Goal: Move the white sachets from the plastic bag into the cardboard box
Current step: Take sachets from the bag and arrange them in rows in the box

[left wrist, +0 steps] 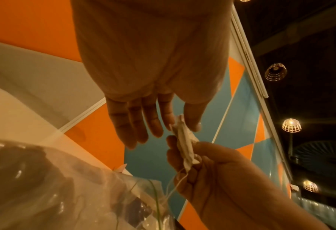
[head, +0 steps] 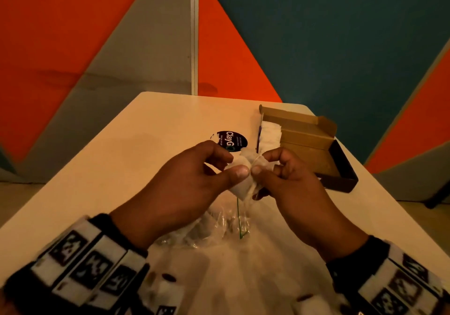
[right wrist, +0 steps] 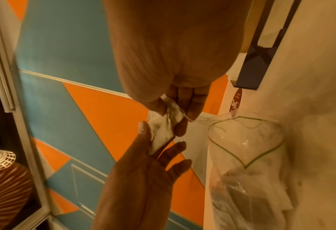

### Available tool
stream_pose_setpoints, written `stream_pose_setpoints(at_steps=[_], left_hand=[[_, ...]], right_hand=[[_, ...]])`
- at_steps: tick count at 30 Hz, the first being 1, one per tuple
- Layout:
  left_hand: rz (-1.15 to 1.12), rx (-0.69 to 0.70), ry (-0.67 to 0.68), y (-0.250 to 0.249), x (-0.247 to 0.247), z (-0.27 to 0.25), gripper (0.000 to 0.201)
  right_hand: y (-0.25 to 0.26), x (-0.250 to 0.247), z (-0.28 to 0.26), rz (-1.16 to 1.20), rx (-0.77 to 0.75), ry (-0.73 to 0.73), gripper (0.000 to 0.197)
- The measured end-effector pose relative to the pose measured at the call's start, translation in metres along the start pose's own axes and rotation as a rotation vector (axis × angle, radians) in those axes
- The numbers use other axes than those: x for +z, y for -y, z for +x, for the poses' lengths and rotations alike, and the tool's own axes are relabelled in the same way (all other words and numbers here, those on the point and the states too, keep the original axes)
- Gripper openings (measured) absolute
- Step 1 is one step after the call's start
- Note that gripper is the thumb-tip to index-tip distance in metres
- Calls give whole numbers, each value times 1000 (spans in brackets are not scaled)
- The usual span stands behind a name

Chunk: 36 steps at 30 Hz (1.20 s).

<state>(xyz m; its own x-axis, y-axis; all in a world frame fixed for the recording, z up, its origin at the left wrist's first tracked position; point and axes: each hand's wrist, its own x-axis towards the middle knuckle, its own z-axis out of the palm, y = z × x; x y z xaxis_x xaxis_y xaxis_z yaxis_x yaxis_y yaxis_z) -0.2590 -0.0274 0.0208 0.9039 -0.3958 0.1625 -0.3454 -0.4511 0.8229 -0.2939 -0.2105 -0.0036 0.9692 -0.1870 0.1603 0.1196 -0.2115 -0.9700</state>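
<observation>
The left hand [head: 185, 180] and right hand [head: 289, 183] each pinch the white sachets [head: 243, 180] above the worktop [head: 146, 132]. The plastic bag [head: 219, 224] lies at 6 o'clock of the sachets; the cardboard box [head: 306, 141] sits at 2 o'clock.

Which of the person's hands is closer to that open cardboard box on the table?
The right hand. It hovers just beside the cardboard box, at its near left edge, pinching the white sachets. The left hand pinches them from the far side, further from the box.

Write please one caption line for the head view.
Both hands, left hand and right hand, pinch white sachets above the plastic bag, near the cardboard box.
</observation>
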Motion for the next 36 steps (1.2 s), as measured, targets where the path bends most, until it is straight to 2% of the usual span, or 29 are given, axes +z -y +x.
stream_pose_setpoints(at_steps=[3, 10, 12, 18, 21, 24, 27, 32, 33, 36], left_hand=[[-118, -44, -74, 2, 8, 8, 16], [-243, -107, -87, 12, -3, 8, 7], [-278, -98, -101, 14, -10, 9, 3], [-349, -40, -68, 12, -24, 10, 9], [-532, 23, -68, 9, -28, 11, 8], [-687, 103, 73, 5, -31, 9, 12], [-555, 179, 235, -2, -30, 6, 14], [220, 235, 156, -11, -16, 13, 19], [296, 230, 177, -12, -15, 14, 19], [343, 175, 203, -13, -16, 18, 16]], right_hand=[[1, 3, -2, 83, 21, -3, 10], [-8, -6, 3, 141, 87, -69, 5], [-8, -9, 4, 148, 90, -80, 4], [-8, -11, 5, 144, 92, -67, 3], [-9, -11, 4, 110, 82, -69, 4], [-9, -11, 4, 45, 79, -75, 8], [-7, -7, 4, 3, 81, -58, 9], [0, 2, 1, -23, 46, 43, 3], [1, 3, 0, -12, 36, 65, 4], [1, 1, 1, -23, 24, 115, 15]])
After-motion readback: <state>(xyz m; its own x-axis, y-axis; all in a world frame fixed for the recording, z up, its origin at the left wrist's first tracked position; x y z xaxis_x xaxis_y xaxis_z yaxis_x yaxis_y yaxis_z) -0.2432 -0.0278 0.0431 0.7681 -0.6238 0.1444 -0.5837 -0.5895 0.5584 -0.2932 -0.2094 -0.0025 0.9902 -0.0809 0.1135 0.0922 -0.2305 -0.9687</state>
